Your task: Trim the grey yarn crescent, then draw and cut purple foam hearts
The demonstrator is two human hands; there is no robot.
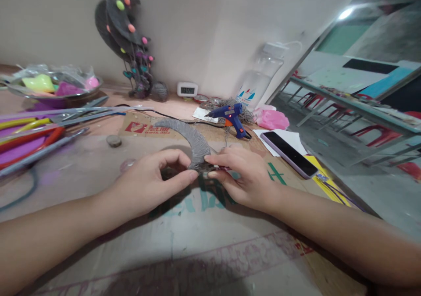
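Observation:
A grey crescent (194,139) wrapped in yarn is held upright over the cardboard (184,243), its tip curving to the left. My left hand (158,177) grips its lower end between thumb and fingers. Against the right side of that end, my right hand (243,173) pinches with thumb and index finger; a small reddish item shows by its fingertips, too small to name. Behind the hands lies a blue glue gun (232,116), its nozzle to the left. Grey yarn (248,116) is heaped behind the gun.
Scissors (49,138) and a metal bowl (16,89) are at the left. A small stone (113,140) lies nearer. A phone (289,153) is at the right, a bottle (263,76) and digital clock (187,90) behind. Decorated crescents (121,24) stand against the wall.

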